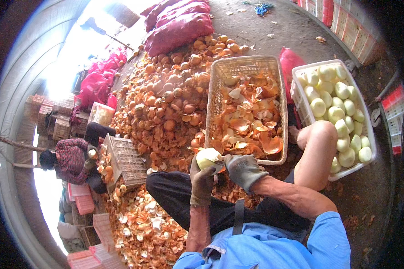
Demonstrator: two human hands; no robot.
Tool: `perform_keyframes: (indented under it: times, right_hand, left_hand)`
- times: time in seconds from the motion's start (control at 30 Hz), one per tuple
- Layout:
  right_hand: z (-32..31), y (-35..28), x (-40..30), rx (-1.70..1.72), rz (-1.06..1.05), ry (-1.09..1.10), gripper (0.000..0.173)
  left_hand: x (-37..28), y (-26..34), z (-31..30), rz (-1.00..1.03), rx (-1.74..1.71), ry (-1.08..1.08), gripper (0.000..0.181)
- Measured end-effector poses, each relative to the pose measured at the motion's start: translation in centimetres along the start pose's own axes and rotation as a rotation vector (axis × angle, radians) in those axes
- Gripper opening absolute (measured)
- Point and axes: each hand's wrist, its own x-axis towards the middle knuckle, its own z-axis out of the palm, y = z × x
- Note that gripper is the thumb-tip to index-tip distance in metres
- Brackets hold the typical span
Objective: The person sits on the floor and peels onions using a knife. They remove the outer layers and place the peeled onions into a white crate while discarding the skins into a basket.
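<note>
A pale, mostly peeled onion (208,158) rests in my gloved left hand (202,183), held over my lap. My right hand (244,169), in a grey work glove, grips a small knife (219,162) whose blade lies against the onion's right side. Most of the knife's handle is hidden in my fist. Just beyond both hands stands a plastic crate (283,111) holding loose brown onion skins (245,114). To my right, a white crate (368,111) is filled with peeled onions (336,114).
Unpeeled onions (168,97) lie heaped ahead to the left, below full red mesh sacks (180,30). Onion peelings (148,225) cover the floor at my left. Another person (72,158) sits by a tilted crate (129,161). Stacked crates (351,27) line the far right.
</note>
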Motion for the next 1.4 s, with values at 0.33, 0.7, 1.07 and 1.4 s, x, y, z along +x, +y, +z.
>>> perform_keyframes:
  times: [0.33,0.7,1.07,1.4]
  right_hand:
    - [2.1,10.2,7.2,0.721,0.792,-0.052,0.032]
    - [-1.8,4.4,4.2,1.684,0.607,-0.076,0.031]
    - [-3.9,3.5,3.4,1.813,0.489,-0.161,0.033]
    - [-3.1,6.6,4.6,1.759,0.433,0.027,0.020]
  left_hand:
    - [0.9,2.1,3.9,0.103,-0.042,-0.023,0.080]
    - [2.9,4.0,3.8,0.065,0.299,-0.052,0.087]
    - [3.6,2.8,2.2,0.201,0.636,-0.056,0.093]
    - [2.2,2.9,2.1,0.085,0.348,-0.064,0.092]
